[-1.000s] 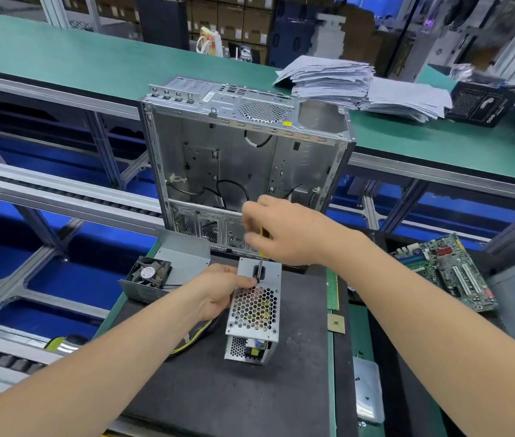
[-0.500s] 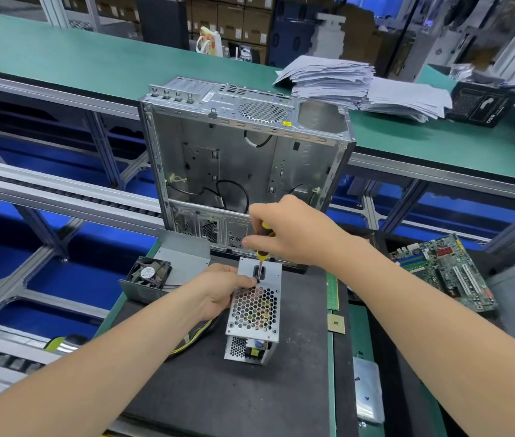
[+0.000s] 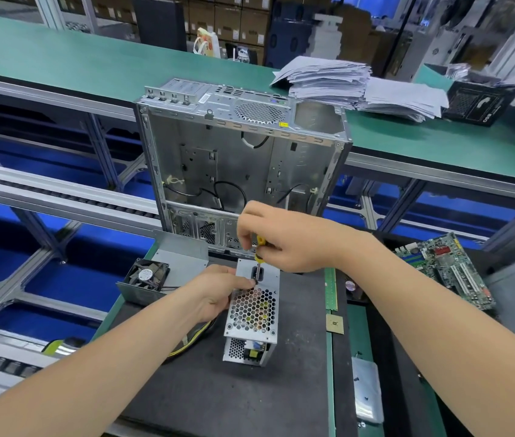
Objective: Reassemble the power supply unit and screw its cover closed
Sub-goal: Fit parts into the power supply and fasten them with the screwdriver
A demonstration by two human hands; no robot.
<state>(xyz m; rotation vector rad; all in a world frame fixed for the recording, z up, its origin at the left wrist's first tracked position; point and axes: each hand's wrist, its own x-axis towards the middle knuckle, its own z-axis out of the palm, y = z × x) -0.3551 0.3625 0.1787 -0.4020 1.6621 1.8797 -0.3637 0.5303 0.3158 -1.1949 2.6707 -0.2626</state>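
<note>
The silver power supply unit [image 3: 253, 310] stands on the dark mat [image 3: 218, 389], its honeycomb-perforated cover facing up. My left hand [image 3: 215, 294] grips its left side, thumb reaching onto the top near the black socket. My right hand [image 3: 287, 244] pinches a small yellow-handled screwdriver [image 3: 260, 247]. Its shaft points down, with the tip at the top face of the unit beside the socket. Yellow and black wires [image 3: 193, 339] trail out from under my left hand.
An open metal computer case [image 3: 240, 159] stands upright behind the mat. A grey bracket with a black fan [image 3: 149, 275] lies left. A RAM stick [image 3: 331, 288], a CPU chip [image 3: 335, 323], a motherboard [image 3: 448, 269] and a silver bag [image 3: 366, 392] lie right. Paper stacks [image 3: 360, 86] sit on the far bench.
My right hand has shifted a little on the screwdriver handle, showing more yellow, as if twisting it. The left hand and the unit stay put.
</note>
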